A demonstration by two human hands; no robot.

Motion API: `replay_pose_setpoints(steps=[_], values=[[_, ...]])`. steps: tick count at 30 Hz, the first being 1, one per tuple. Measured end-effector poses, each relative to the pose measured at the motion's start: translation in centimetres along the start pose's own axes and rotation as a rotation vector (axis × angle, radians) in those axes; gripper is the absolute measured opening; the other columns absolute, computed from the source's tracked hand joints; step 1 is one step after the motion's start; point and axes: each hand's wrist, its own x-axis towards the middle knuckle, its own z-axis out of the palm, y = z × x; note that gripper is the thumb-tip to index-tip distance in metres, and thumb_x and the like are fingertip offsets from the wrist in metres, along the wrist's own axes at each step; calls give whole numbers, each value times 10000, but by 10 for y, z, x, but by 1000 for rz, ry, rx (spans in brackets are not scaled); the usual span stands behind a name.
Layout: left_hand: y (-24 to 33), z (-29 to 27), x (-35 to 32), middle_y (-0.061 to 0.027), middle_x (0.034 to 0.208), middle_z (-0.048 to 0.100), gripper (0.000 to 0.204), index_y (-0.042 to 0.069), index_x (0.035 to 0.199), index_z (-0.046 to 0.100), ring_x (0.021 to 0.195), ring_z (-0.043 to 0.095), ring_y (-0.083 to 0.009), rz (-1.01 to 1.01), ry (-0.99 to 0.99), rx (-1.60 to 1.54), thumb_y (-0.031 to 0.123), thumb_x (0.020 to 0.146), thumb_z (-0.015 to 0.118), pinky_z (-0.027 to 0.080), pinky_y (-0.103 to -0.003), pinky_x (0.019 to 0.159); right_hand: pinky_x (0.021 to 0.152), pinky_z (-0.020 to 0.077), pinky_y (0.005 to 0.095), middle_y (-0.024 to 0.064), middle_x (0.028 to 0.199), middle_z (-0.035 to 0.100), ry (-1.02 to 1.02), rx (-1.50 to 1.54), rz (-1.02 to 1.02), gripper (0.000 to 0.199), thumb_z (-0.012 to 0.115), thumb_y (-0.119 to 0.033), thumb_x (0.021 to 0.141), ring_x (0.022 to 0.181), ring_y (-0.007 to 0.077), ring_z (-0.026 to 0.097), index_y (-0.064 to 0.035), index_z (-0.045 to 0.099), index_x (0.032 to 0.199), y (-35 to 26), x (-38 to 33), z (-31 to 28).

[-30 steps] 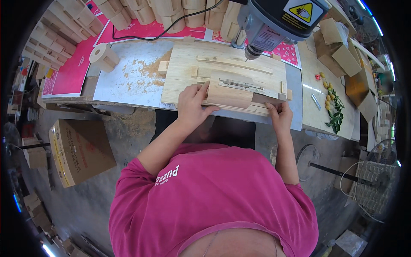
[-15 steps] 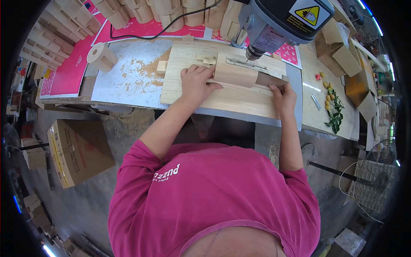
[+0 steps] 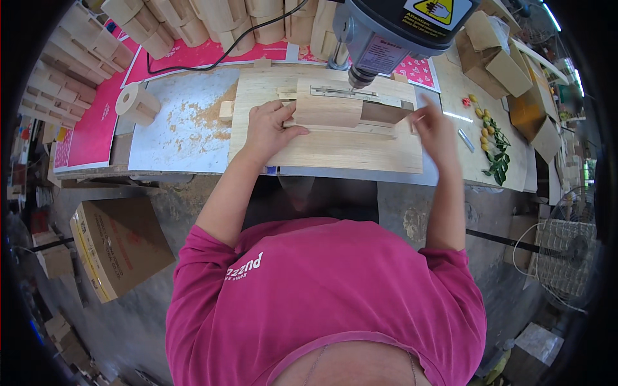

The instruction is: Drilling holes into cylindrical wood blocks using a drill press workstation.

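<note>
Your left hand (image 3: 269,134) holds the left end of a half-round wooden block (image 3: 328,110), forefinger at its end and thumb along the near edge, seemingly to steady it. Your right hand (image 3: 438,132) is blurred, fingertips at the right end of the grey metal plate (image 3: 386,114) beside the block; whether they pinch anything, you cannot tell. The block sits on a pale wooden board (image 3: 347,154), a slotted metal strip (image 3: 341,92) on top, just under the drill press chuck (image 3: 362,78), probably so the strip lines up with it. Left of the board are sawdust (image 3: 209,116) and a hollow wooden cylinder (image 3: 138,104). The drill press carries a yellow triangular hand-warning sticker (image 3: 439,11) and a white printed label (image 3: 381,53). White lettering marks your pink shirt (image 3: 360,283); reddish print marks the cardboard box (image 3: 125,248) on the floor.
</note>
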Motion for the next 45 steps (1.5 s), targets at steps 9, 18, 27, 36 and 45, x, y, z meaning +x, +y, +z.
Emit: replay_pose_setpoints(steps=[9, 18, 27, 36, 45], values=[[-3, 4, 2, 3, 694, 524, 486, 96, 949, 651, 670, 538, -183, 78, 6, 6, 349, 555, 779, 320, -329, 651, 584, 401, 225, 28, 714, 556, 524, 167, -425, 219, 559, -189, 888, 669, 85, 497, -13, 604, 1009, -101, 91, -93], [1, 3, 2, -11, 666, 511, 421, 107, 920, 660, 645, 520, -193, 89, 31, 20, 308, 570, 779, 352, -335, 622, 582, 400, 333, 176, 649, 538, 575, -198, -413, 306, 497, -239, 886, 639, 259, 534, 22, 538, 732, -133, 94, -85], [-3, 4, 1, 5, 662, 493, 476, 124, 991, 653, 653, 512, -182, 46, -25, 16, 346, 586, 768, 336, -335, 652, 499, 404, 271, 104, 636, 541, 513, -62, -401, 112, 590, -63, 830, 521, 177, 516, 4, 626, 912, -110, 3, -47], [-2, 6, 3, 3, 662, 501, 438, 116, 957, 653, 640, 511, -180, 43, -24, -24, 328, 592, 769, 341, -333, 641, 488, 389, 279, 93, 621, 526, 524, 180, -344, 123, 564, -23, 822, 520, 193, 513, 6, 635, 919, -62, -12, 31], [0, 4, 3, 4, 659, 502, 436, 105, 930, 653, 638, 513, -180, 67, -1, 29, 337, 580, 772, 342, -334, 650, 474, 366, 274, 81, 581, 478, 649, 136, -543, 41, 583, -25, 808, 485, 178, 455, 1, 608, 826, -70, -5, 8]])
